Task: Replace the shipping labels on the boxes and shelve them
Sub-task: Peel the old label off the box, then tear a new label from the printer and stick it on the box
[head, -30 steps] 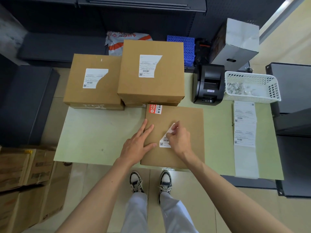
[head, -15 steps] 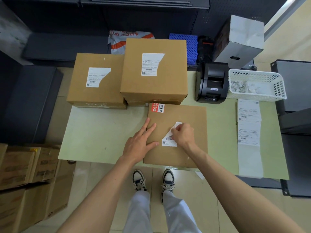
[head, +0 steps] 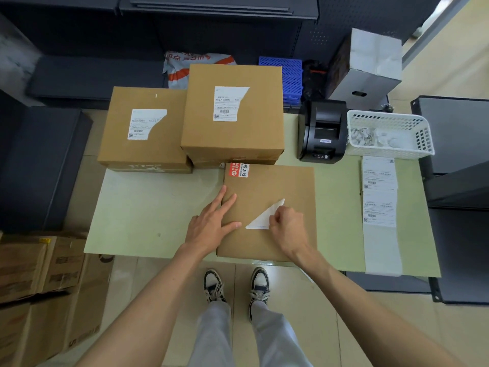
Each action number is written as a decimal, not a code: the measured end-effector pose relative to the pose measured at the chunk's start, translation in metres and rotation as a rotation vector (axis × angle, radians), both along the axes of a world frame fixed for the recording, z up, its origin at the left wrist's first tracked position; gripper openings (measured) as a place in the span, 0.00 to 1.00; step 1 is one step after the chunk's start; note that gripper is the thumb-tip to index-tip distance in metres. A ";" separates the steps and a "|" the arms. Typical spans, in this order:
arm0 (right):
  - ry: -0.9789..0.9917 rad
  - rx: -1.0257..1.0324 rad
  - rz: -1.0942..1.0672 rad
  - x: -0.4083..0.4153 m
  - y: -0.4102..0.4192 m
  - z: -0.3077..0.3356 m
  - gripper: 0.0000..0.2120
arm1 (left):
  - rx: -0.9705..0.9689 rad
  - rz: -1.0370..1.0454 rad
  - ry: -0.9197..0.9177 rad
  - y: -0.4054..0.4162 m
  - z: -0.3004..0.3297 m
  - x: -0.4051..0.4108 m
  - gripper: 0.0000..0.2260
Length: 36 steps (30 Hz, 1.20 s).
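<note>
**Peeling a label from a flat box**

Seen from above, a person stands at a pale green desk (head: 148, 207). A flat cardboard box (head: 275, 186) lies at the desk's near edge. The left hand (head: 209, 223) rests flat on the box's left side, fingers straight and spread. The right hand (head: 287, 225) pinches a white label (head: 260, 218), its fingers curled around one edge; the label shows as a blank triangle, partly lifted off the box top. Behind stand two taller boxes, a left one (head: 143, 128) and a right one (head: 232, 109), each bearing a torn label. To the right sit a black label printer (head: 321, 131), a white basket (head: 389, 136), and a strip of printed labels (head: 379, 197).
</note>
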State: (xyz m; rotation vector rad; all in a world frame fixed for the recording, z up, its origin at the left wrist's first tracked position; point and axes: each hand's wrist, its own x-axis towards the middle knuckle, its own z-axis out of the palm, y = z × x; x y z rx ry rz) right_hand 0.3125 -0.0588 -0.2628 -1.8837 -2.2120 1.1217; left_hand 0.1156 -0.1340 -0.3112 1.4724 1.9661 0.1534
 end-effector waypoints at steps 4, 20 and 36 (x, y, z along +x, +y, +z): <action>0.008 0.038 0.081 0.019 -0.016 0.010 0.13 | 0.009 -0.001 -0.012 0.001 0.001 0.001 0.35; 0.030 0.262 0.102 0.089 0.010 0.035 0.16 | -0.026 -0.052 0.095 0.009 0.009 0.006 0.35; 0.367 0.133 0.205 0.068 0.034 0.053 0.12 | 0.310 -0.134 -0.237 0.045 0.079 0.096 0.37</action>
